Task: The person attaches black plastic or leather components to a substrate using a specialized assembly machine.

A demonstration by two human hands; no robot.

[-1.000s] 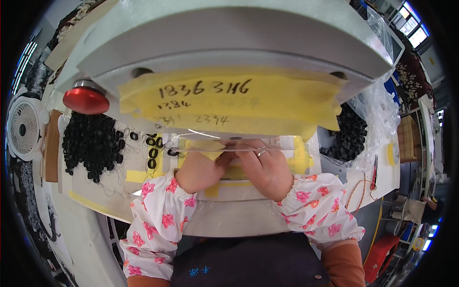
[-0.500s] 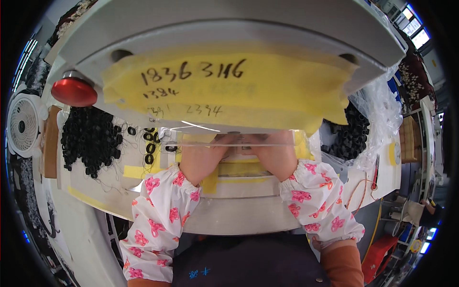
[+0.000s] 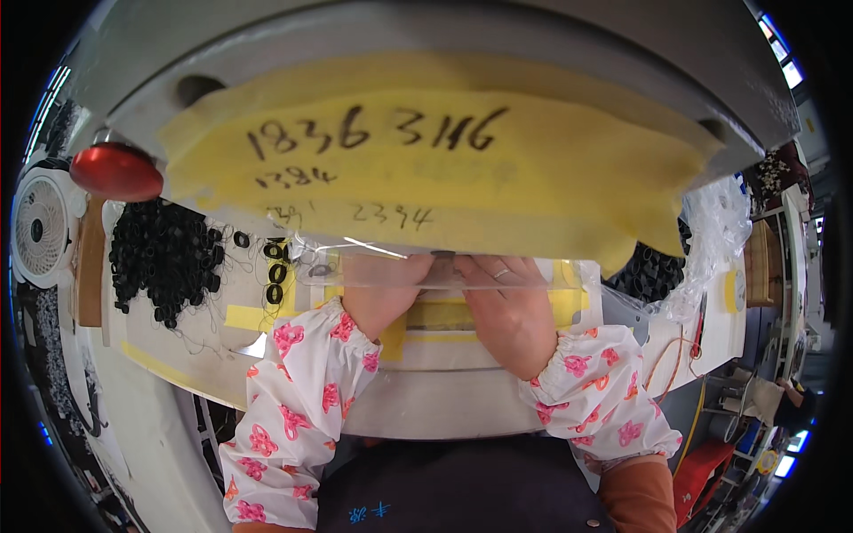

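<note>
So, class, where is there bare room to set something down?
Bare: front worktop strip between left sleeve and right sleeve; a patch between left black pile and yellow edge tape. Crowded: around left hand and right hand, beside plastic wrap.

We find the light moderate and diffuse, brightest at the margins, where the strip lights [image 3: 57, 105] and the window [image 3: 782, 55] wash out with bluish fringes. A thin white glare crosses the clear shield [image 3: 442, 275], through which we see the left hand [image 3: 380, 286] and right hand [image 3: 506, 306] slightly hazed. The grey casing [image 3: 444, 34] and yellow tape [image 3: 551, 169] look soft, while the red knob [image 3: 117, 171] carries a dull sheen. Toward the black fisheye rim, we see the table [image 3: 178, 377] edges curve.
</note>
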